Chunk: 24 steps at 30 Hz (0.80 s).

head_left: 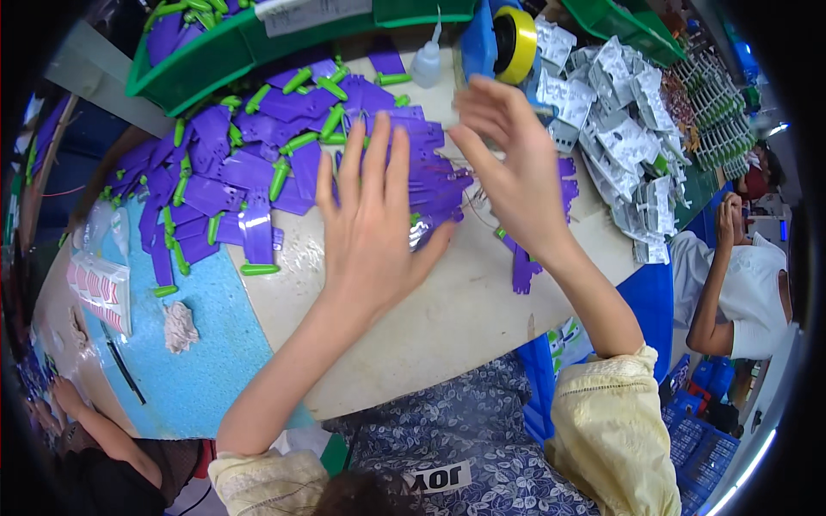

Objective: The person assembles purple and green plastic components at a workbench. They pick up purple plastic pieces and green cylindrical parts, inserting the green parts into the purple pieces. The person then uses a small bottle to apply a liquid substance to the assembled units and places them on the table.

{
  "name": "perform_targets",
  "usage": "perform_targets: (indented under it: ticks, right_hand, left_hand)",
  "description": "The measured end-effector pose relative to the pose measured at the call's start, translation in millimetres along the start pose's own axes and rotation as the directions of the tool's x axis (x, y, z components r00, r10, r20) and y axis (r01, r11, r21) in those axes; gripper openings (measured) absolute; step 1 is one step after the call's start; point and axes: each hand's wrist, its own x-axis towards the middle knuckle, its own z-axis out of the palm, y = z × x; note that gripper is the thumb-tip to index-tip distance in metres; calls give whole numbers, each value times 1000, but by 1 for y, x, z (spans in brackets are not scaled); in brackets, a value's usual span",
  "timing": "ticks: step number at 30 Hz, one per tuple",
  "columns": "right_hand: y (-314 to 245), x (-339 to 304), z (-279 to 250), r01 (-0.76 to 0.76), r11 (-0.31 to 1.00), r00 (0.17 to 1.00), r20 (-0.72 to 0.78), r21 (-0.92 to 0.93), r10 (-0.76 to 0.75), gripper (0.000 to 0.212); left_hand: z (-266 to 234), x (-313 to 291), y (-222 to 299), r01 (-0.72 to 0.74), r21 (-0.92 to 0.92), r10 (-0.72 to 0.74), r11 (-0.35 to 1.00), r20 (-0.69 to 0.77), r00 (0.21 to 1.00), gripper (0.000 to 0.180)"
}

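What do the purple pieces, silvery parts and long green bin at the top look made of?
Purple pieces: likely glossy hard plastic, from the bright highlights.
Silvery parts: metallic-looking, either metal or coated plastic; the sheen alone cannot settle it.
Green bin: probably smooth moulded plastic, evenly coloured.

There is room for a hand over the near part of the pale table [456, 314], between the left forearm [288, 370] and right forearm [598, 292]. Purple pieces [249, 170] pile up far left, a green bin [198, 79] stands behind them, and silver parts [621, 138] block the right.
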Motion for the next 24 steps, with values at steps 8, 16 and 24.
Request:
perform_targets:
  ticks: [8, 16, 24]
  right_hand:
    - [39, 74, 36, -177, 966, 978, 79, -191, 195, 43]
    - [4, -5, -8, -146, 973, 977, 179, 177, 114, 28]
    - [-10, -21, -18, -204, 953, 959, 244, 225, 148, 28]
  left_hand:
    - [18, -20, 28, 103, 245, -165, 964, 251, 954, 104]
    - [8, -3, 8, 46, 110, -68, 993, 208, 976, 78]
    - [34, 94, -95, -176, 405, 174, 897, 44, 984, 37]
